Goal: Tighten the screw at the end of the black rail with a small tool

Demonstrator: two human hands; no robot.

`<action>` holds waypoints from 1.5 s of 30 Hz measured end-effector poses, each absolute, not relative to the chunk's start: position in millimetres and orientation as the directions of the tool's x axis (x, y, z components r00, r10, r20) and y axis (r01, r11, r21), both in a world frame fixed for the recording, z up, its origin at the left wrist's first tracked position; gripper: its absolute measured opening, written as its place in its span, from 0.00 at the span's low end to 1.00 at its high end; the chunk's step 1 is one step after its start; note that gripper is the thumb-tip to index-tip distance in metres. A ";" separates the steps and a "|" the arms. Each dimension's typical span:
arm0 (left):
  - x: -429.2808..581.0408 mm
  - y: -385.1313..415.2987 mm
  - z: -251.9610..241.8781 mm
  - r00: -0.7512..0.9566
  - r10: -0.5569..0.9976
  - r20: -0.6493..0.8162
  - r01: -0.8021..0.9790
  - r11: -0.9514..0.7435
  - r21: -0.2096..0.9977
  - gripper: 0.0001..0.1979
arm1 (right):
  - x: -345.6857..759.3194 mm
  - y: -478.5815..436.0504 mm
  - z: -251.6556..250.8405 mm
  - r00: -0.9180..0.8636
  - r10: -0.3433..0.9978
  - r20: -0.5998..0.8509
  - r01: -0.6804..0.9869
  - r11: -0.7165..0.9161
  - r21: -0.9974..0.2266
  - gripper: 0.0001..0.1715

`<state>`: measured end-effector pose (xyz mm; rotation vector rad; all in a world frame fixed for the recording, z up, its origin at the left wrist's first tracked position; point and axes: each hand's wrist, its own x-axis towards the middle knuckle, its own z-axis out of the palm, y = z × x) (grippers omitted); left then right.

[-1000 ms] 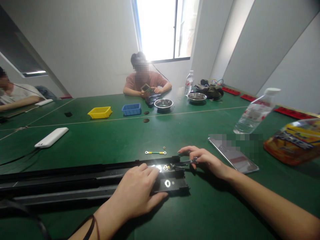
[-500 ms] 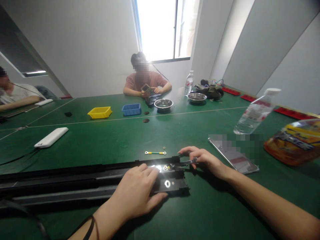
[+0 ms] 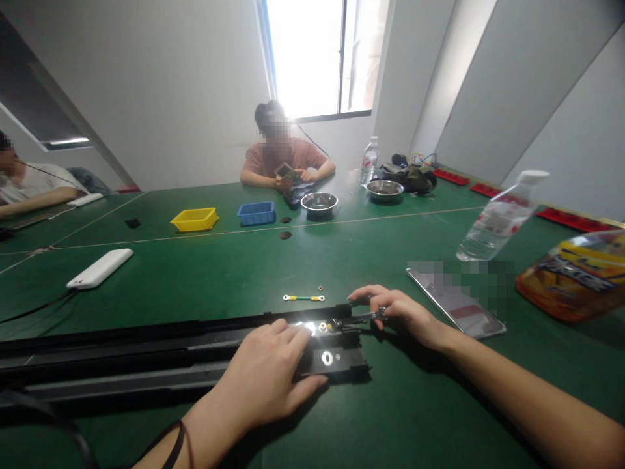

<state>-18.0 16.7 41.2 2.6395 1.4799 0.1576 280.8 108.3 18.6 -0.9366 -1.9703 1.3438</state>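
Note:
A long black metal channel (image 3: 161, 352) lies across the table in front of me. My left hand (image 3: 268, 365) grips it near its right end, fingers over the top and thumb along the near side. With its fingers closed, my right hand (image 3: 403, 316) holds the outer end of a slim metal wrench (image 3: 359, 318). The other end of the wrench lies in the channel beside a small brass-coloured nut (image 3: 323, 327). A short green and yellow ground wire (image 3: 303, 298) with ring terminals lies just behind the channel, and near it sits a small brass ring (image 3: 321, 288).
A phone (image 3: 456, 303), a tilted-looking water bottle (image 3: 502, 218) and a snack bag (image 3: 576, 277) are on the right. Farther back stand a yellow bin (image 3: 194, 220), a blue bin (image 3: 256, 213) and metal bowls (image 3: 319, 204). A white power bank (image 3: 101, 268) lies left. A person (image 3: 288, 159) sits opposite.

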 end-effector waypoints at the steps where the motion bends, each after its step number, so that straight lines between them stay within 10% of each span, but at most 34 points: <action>1: -17.9 17.0 41.4 0.518 0.855 0.035 0.843 -0.517 0.146 0.22 | 280.7 108.2 18.9 -0.591 0.803 0.070 0.231 0.252 -0.940 0.16; 45: -16.6 15.6 43.2 0.517 0.856 0.032 0.844 -0.515 0.151 0.22 | 277.1 107.9 12.5 -0.549 0.833 0.063 0.307 0.271 -0.912 0.30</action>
